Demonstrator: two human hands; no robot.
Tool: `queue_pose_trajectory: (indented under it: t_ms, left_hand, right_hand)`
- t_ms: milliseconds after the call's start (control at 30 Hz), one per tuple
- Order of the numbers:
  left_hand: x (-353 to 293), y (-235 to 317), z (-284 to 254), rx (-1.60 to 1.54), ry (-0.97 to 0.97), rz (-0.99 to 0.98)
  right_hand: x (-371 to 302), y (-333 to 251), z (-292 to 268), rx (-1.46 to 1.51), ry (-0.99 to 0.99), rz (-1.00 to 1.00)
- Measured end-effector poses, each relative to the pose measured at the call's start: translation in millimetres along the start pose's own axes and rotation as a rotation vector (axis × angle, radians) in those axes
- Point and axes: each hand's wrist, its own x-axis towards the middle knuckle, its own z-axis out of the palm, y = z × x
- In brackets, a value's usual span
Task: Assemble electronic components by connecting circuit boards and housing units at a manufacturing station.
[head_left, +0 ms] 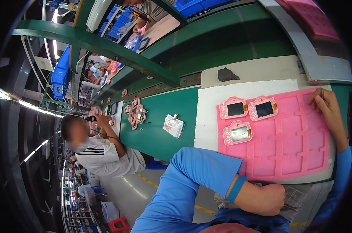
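Observation:
My left hand (267, 200) is curled into a fist near my body, below the front edge of the pink foam tray (265, 147). A blue band (236, 189) circles that wrist. What the fist holds, if anything, is hidden. At the tray's far right corner my right hand (326, 105) has its fingers pinched together. A thin dark sliver shows at them, too small to name. Three pink device housings (234, 109), (263, 108), (238, 133) with small screens sit in the left part of the tray. Several other recesses hold nothing.
A white sheet (207, 116) lies under the tray, with a dark scrap (227, 74) behind it. Left on the green mat are a clear bag (173, 126) and several pink housings (140, 115). A co-worker (106, 151) sits at the left. A green beam (106, 42) crosses above.

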Motion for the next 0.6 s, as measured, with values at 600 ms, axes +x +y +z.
queue_pose_trajectory:
  t_ms: [600]
  left_hand:
    - [-1, -2, 0, -0.014, -0.074, 0.038]
  right_hand:
    - [-1, -11, 4, 0.002, 0.013, 0.002]
